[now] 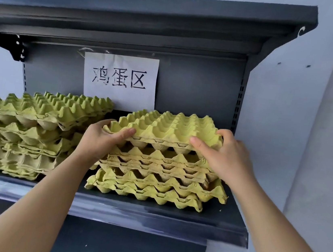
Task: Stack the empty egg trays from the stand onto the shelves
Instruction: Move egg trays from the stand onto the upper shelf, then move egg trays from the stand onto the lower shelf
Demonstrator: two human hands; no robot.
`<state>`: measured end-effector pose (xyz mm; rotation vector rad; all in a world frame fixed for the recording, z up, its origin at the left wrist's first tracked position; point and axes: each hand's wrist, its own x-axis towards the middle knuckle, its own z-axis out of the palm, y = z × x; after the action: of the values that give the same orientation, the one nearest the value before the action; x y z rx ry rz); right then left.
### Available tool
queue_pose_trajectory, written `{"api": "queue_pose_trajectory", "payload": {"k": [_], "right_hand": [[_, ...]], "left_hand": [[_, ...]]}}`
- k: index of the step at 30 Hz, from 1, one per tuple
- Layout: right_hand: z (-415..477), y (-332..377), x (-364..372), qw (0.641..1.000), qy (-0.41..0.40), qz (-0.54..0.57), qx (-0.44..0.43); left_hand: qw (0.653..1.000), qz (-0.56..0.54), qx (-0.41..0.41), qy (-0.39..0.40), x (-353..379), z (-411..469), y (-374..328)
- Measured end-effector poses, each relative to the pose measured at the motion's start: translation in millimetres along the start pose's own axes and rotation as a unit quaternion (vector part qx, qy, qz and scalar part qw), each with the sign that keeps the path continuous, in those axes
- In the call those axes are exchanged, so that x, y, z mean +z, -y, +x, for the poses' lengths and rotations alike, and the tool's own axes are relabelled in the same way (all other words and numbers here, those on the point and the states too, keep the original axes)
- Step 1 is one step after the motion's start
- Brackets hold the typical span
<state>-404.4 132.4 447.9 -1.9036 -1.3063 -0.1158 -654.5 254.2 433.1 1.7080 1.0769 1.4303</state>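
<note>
A yellow-green empty egg tray [169, 126] lies on top of a stack of similar trays [154, 179] on the right part of a dark grey shelf [149, 214]. My left hand [104, 139] grips the top tray's front left corner, thumb on its upper face. My right hand [223, 154] grips its front right corner, thumb on top and fingers round the side. The top tray sits slightly tilted and shifted against the trays below.
A second, wider pile of green egg trays [33, 129] fills the left of the shelf, touching my left wrist. A paper sign [119, 79] hangs on the back panel. An upper shelf [154, 18] overhangs. A pale wall [289, 120] lies to the right.
</note>
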Motion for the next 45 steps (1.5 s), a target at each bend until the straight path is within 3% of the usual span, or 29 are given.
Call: {"api": "queue_pose_trajectory", "payload": {"k": [7,9,13,18,22,32,45], "right_hand": [[-2.4,5.0,-1.9,0.999,-0.008,-0.051,-0.006],[-4.5,7.2,-4.0,0.999,-0.005,-0.052,-0.007],[-15.1,12.1,-10.3,0.998,-0.032,-0.055,-0.029],[-45.0,1.2,-28.8,0.994,-0.081,-0.039,-0.062],[-75.6,-27.0,-42.9,0.993,-0.097,-0.041,-0.054],[-154.5,-170.1,-81.3,0.99,-0.04,-0.133,0.033],[-224.4,-408.2,-130.8,0.966,0.089,-0.191,0.149]], "left_hand": [[0.995,0.097,0.032,-0.02,-3.8,1.2,7.5],[0.982,0.163,0.083,-0.054,-2.3,-3.1,7.3],[0.922,0.284,0.235,-0.117,4.3,-13.7,0.0],[0.876,0.291,0.365,-0.122,31.5,-49.2,-9.6],[0.875,0.243,0.414,-0.063,71.5,-86.0,-13.3],[0.881,0.197,0.408,0.136,213.8,-194.2,-0.8],[0.87,0.246,0.281,0.321,424.9,-337.3,47.1]]}}
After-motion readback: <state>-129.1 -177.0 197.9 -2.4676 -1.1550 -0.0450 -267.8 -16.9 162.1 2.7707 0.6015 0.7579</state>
